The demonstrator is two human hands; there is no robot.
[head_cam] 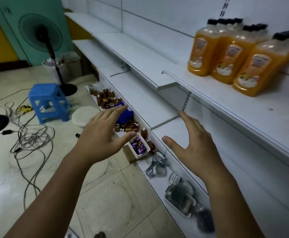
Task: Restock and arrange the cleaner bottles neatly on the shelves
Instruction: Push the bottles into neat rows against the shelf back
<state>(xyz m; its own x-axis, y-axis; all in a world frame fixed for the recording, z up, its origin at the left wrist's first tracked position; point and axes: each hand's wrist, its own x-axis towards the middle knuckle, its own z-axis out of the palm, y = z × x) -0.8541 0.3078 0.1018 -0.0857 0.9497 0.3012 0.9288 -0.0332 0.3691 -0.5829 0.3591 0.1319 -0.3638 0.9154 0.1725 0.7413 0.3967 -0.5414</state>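
Head cam, only view we get. Both hands are empty: left hand point(102, 133) and right hand point(191, 145) hover near the centre with fingers spread and mostly straight, gripping nothing, just in front of the bare middle shelf point(140, 93).

The orange cleaner bottles point(233, 60) sit bunched at 2 o'clock on the upper shelf point(226, 100), and the front one looks close to the lip.

My worry: they're packed tight, so clipping that front bottle on the reach up could domino a few off the edge onto the packaged items point(179, 191) at 5 o'clock. Also, the cables point(32, 134) tangled on the floor at 9 o'clock look like a trip hazard if you step back.
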